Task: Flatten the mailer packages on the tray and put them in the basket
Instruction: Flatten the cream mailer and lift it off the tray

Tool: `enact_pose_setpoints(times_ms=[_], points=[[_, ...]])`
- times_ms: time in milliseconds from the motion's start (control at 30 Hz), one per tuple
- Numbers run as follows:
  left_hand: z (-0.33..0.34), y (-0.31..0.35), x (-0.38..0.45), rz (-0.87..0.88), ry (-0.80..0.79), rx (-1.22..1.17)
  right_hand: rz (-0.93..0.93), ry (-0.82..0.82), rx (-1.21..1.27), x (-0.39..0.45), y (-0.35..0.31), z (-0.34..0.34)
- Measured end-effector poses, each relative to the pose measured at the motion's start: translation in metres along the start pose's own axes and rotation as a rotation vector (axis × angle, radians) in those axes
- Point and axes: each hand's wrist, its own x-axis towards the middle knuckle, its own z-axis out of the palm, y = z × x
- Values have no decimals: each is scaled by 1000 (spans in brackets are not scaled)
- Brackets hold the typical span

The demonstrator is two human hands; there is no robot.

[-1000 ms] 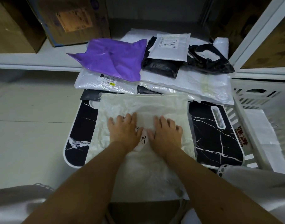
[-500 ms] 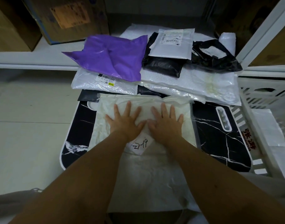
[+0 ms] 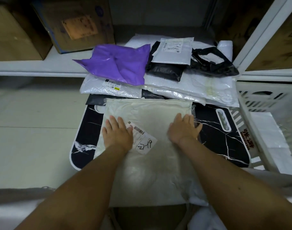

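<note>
A large cream mailer (image 3: 152,117) lies flat on the black marbled tray (image 3: 221,143), its white label (image 3: 142,140) marked "27-19" showing. My left hand (image 3: 117,135) presses flat on the mailer's left side, beside the label. My right hand (image 3: 183,130) presses flat near its right edge, fingers straight. Beyond the mailer lies a pile: a purple mailer (image 3: 118,63), a black mailer (image 3: 165,70), a small white mailer (image 3: 173,50) and clear-white bubble mailers (image 3: 191,87). The white slatted basket (image 3: 261,100) stands to the right of the tray.
Cardboard boxes (image 3: 72,24) sit on a white shelf at the back left. A torn black bag (image 3: 213,62) lies at the pile's far right. White mailers (image 3: 269,130) rest inside the basket. Pale floor tiles (image 3: 34,130) spread to the left.
Both hands slid apart from the mailer's middle, the left toward its left side and the right toward its right edge, uncovering the label.
</note>
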Motion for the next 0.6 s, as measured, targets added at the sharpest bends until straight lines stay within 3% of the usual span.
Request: enact_pose_setpoints(times_ms=[100,267,367,467,600], points=[[-1,23,-26,62,36,-8,5,85,42,-36,-27,5],[7,31,-67,119,-43,31,-57,126,194,-89,-46,39],[21,8,-84,136,-63,26,-138,171,120,-104,-26,63],[24,-11,-88,265,-100,61,-259,191,66,-109,-6,71],[19,-23,-86,343,-168,124,-318,128,-15,-101,7,65]])
